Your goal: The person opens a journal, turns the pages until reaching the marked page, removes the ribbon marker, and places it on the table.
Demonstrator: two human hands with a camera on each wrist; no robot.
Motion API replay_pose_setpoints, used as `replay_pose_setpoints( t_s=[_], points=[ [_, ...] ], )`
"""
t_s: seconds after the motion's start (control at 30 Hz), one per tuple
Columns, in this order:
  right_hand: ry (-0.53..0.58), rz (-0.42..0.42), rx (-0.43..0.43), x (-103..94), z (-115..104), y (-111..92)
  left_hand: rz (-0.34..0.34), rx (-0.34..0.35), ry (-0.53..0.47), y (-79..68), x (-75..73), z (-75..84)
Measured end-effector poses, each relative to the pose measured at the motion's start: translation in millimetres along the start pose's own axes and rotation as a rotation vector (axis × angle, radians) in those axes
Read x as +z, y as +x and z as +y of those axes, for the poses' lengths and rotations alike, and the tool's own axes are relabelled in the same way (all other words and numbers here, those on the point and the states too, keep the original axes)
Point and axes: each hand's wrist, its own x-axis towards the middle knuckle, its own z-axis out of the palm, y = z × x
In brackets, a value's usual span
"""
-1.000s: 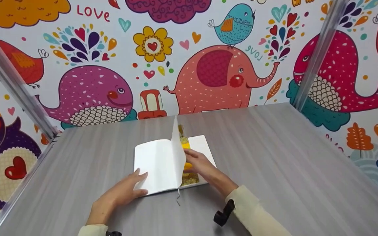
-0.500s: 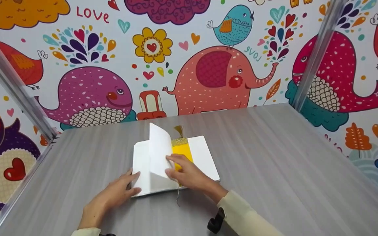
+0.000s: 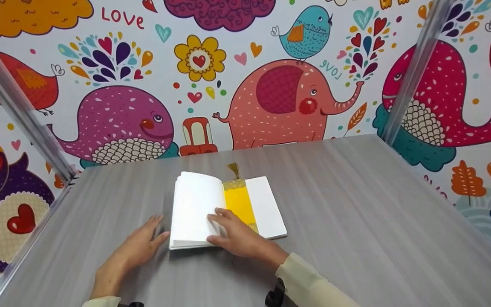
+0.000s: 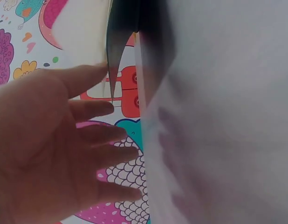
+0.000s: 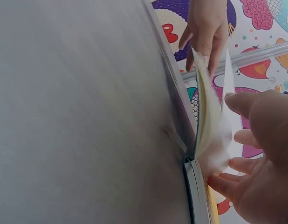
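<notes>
An open notebook [image 3: 196,204] with blank white pages lies on the table. Along its right-hand page runs a yellow bookmark [image 3: 239,202] with glittery gold ends and a gold tassel [image 3: 233,170] sticking out past the top edge. My right hand [image 3: 245,238] lies over the left-hand page near the spine, fingers extended against the paper and partly covering the bookmark's lower part. In the right wrist view a white page stands beside the thumb. My left hand [image 3: 137,245] is at the notebook's left edge, fingers loosely spread; in the left wrist view its thumb overlaps the cover's edge.
The grey wood-grain table [image 3: 339,204] surrounds the notebook. Behind it rises a wall [image 3: 203,98] printed with cartoon animals, with metal posts [image 3: 416,72] at both back corners. A thin ribbon [image 5: 174,137] hangs from the notebook's spine in the right wrist view.
A raised page has swung from upright over to the left side, my right hand following it leftward. The bookmark is now more exposed. My left hand has slid off the left-hand page to its edge.
</notes>
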Motion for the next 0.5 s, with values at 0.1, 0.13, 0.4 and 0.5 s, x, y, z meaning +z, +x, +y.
replay_pose_setpoints(
  t_s=[0.1, 0.13, 0.4, 0.5],
  points=[
    [-0.023, -0.006, 0.01, 2.3, -1, -1, 0.022, 0.003, 0.014, 0.7, -2.7, 1.8],
    [-0.03, -0.008, 0.01, 2.9, -2, -1, 0.033, 0.009, 0.018, 0.9, -3.5, 3.0],
    [-0.173, -0.052, -0.043, 4.0, -3, -9, 0.145, -0.001, 0.034, 6.9, -1.1, 24.0],
    [-0.213, -0.083, -0.068, 2.7, -3, -14, 0.155, 0.011, 0.026, 11.9, 4.1, 32.0]
  ],
)
